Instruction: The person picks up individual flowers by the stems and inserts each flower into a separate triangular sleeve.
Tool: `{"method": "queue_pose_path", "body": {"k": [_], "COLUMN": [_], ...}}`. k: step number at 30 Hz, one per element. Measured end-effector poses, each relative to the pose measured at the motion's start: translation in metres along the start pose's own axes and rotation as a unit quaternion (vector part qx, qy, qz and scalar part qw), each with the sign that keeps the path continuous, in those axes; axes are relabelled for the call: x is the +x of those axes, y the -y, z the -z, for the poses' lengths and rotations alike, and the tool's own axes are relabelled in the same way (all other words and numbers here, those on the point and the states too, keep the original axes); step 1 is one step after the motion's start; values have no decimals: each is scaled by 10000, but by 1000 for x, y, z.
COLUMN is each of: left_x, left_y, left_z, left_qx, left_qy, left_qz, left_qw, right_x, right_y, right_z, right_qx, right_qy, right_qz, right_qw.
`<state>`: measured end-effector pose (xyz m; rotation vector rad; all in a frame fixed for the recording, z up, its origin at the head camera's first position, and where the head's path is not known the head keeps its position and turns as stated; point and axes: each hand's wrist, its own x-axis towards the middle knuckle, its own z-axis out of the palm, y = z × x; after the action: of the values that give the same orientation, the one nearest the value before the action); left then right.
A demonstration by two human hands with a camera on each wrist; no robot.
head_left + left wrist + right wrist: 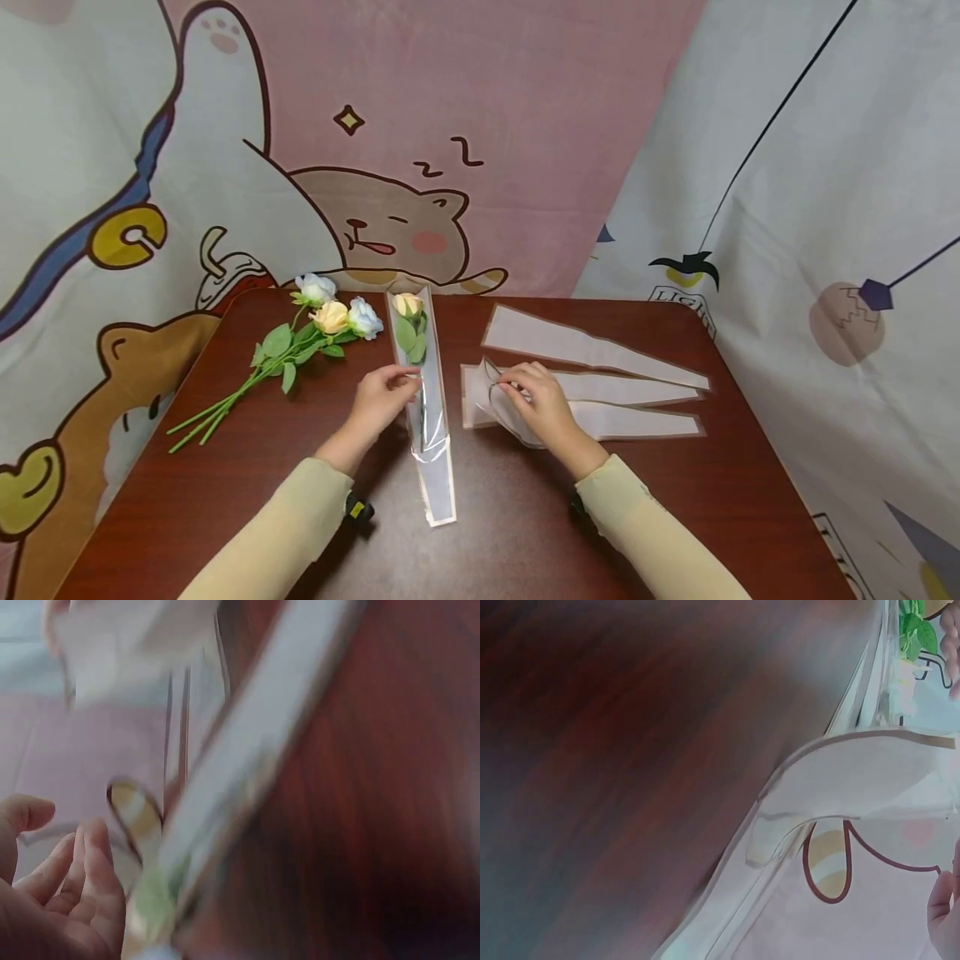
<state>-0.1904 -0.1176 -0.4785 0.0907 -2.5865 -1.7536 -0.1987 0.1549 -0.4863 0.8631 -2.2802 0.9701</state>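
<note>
On the table, a clear flower sleeve (439,492) with a pale border holds one yellow rose (407,306) with green leaves. Above its middle, my left hand (381,402) hovers with loosely bent fingers; the left wrist view shows nothing between thumb and fingers (97,877). My right hand (546,410) pinches the wide open end of another clear sleeve (512,415), lifted off the sleeves under it. In the right wrist view this raised sleeve (855,776) bows upward, while only part of the right hand shows at the edge.
More flat sleeves lie on the right, one farther back (585,337) and others (637,423) nearer. At the left lie loose artificial roses, a yellow one (330,317) and two pale blue ones (365,318), with long green stems (225,404). A patterned cloth (525,150) hangs behind the table.
</note>
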Motion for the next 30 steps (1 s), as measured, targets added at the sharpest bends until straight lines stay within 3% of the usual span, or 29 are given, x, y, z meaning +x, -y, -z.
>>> {"method": "queue_pose_path", "body": {"k": [3,6,10,13,17,21,25,30], "left_x": [5,9,11,10,6,3,2,4], "left_y": [11,22,35,46,62,77,87,96], "left_z": [36,72,115,142,171,188,197,199], "left_qx": [907,1446,1890,2278,2848,3361,3523,3604], "left_qy": [-550,-1068,-1590,-1774,-1699,-1311,-929,-828], "left_qz": [-332,-480,-357,-55,343,560,748,774], "left_qw": [9938,9825,9684,9574,9428,9310,9283,9259], "right_x": [0,-1,-3,-4,-6,-8,-9,-9], "right_y": [-3,-7,-12,-15,-18,-20,-21,-22], "right_z": [4,9,13,16,19,21,22,22], "right_qx": [-18,-35,-62,-104,-139,-126,-120,-127], "right_qy": [30,68,88,126,132,76,109,224], "right_qz": [17,44,23,-11,-31,-17,-41,-208], "right_qw": [10000,10000,9999,9999,9998,9999,9999,9995]}}
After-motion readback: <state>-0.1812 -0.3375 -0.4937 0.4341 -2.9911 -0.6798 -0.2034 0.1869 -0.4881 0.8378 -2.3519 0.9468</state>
